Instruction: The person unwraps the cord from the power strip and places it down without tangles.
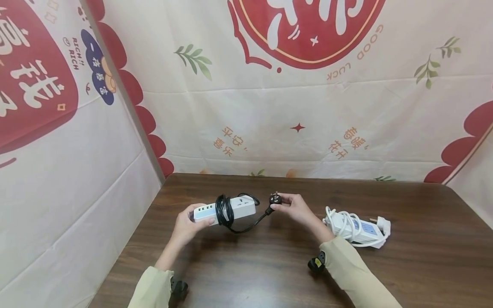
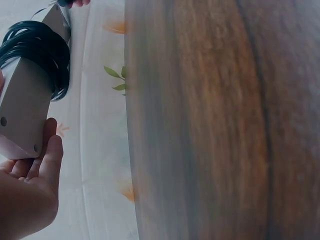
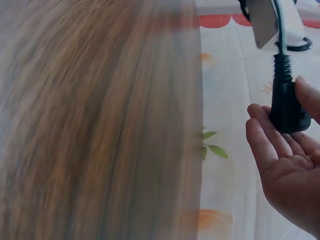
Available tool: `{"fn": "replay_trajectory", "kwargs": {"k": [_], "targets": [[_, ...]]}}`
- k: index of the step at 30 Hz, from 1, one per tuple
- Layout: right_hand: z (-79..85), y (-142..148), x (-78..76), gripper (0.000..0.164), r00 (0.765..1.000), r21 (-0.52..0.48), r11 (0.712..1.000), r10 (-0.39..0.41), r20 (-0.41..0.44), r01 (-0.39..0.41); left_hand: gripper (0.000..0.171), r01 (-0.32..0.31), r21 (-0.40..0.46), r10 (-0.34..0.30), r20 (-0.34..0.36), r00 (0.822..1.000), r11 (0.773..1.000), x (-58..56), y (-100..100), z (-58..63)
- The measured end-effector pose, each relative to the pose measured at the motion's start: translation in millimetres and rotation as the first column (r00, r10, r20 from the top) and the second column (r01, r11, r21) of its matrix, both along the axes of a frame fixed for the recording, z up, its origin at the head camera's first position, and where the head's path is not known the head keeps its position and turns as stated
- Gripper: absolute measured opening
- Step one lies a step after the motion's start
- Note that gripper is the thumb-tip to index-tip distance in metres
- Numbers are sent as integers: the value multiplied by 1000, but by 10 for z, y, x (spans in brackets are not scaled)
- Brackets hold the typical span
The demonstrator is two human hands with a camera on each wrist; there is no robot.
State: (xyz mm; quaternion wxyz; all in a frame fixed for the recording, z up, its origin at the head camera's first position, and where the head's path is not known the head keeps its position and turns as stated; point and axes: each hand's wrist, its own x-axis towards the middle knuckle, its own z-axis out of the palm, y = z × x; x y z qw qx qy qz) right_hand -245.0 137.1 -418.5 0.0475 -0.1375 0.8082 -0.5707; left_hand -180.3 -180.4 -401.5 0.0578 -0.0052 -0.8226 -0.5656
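My left hand (image 1: 187, 224) grips one end of a white power strip (image 1: 243, 207), raised over the table. A black cord (image 1: 224, 210) is wound several times round the strip's middle. From those loops a slack length runs to a black plug (image 1: 275, 199), which my right hand (image 1: 294, 208) pinches between thumb and fingers, prongs upward. In the left wrist view, the strip's plain underside (image 2: 25, 107) shows above the fingers. The right wrist view has the plug (image 3: 290, 107) held by its body, its cord leading up toward the strip.
On the brown wooden table (image 1: 246, 273), right of my right forearm, lies a second white power strip (image 1: 356, 229) wrapped in its own white cord. Printed cloth (image 1: 262, 119) hangs behind the table's far edge, and another cloth (image 1: 69, 192) hangs along the left.
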Motion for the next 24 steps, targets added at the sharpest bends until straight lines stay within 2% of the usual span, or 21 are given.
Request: {"fn": "replay_trajectory", "kwargs": {"k": [4, 7, 14, 18, 24], "targets": [[-47, 60, -38, 47, 999, 15, 1000, -22, -22, 23, 49, -11, 36, 11, 11, 1000, 999, -85, -85, -162], [-65, 91, -62, 46, 998, 14, 999, -44, -33, 44, 48, -14, 33, 14, 6, 1000, 999, -90, -111, -207], [-62, 54, -95, 48, 998, 30, 998, -63, -28, 64, 48, 7, 53, -7, 9, 1000, 999, -67, -144, -222], [-60, 17, -123, 49, 993, 51, 992, -117, -23, 118, 47, 26, 69, -26, 4, 1000, 997, -48, -172, -225], [-21, -45, -170, 50, 977, 63, 975, -210, -34, 211, 45, 57, 34, -56, -13, 998, 998, -9, -214, -221]]}}
